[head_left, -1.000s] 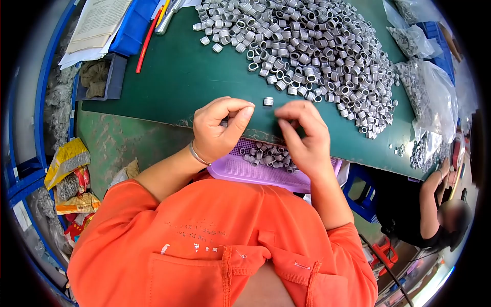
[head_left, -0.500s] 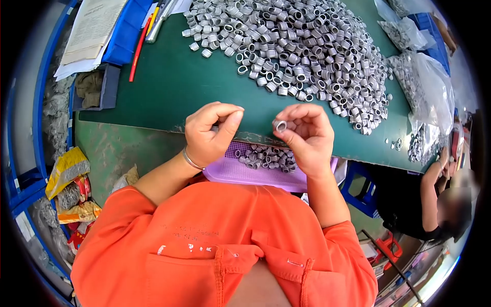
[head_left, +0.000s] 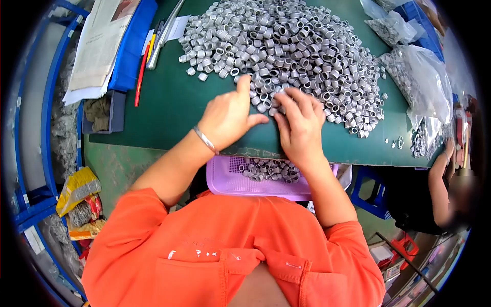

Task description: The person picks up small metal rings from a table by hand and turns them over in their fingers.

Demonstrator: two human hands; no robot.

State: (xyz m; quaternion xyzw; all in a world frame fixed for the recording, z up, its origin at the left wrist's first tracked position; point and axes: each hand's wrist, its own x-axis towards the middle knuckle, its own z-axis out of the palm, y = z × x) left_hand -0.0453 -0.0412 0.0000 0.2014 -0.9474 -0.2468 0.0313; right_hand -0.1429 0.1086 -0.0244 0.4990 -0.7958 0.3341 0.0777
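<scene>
A big heap of small grey metal rings [head_left: 307, 51] lies on the green table in front of me. My left hand [head_left: 225, 120] is at the near left edge of the heap, its index finger stretched toward the rings and its thumb spread to the right. I see nothing held in it. At the heap's front edge, my right hand [head_left: 303, 125] rests with fingers bent over several rings and thumb apart; its fingertips partly cover the rings beneath. Below the table edge sits a purple plastic basket [head_left: 217, 179] with more rings inside.
Papers on a blue bin [head_left: 134, 46], a red pencil [head_left: 139, 84] and a grey box [head_left: 117, 113] are at the left. Clear plastic bags of rings [head_left: 422, 77] stand at the right. Another person's arm [head_left: 438, 176] is at the far right, near a blue stool [head_left: 369, 192].
Both hands have moved forward from above the table edge to the heap. The ring that was pinched in my right hand is no longer visible there. My left fingers have spread.
</scene>
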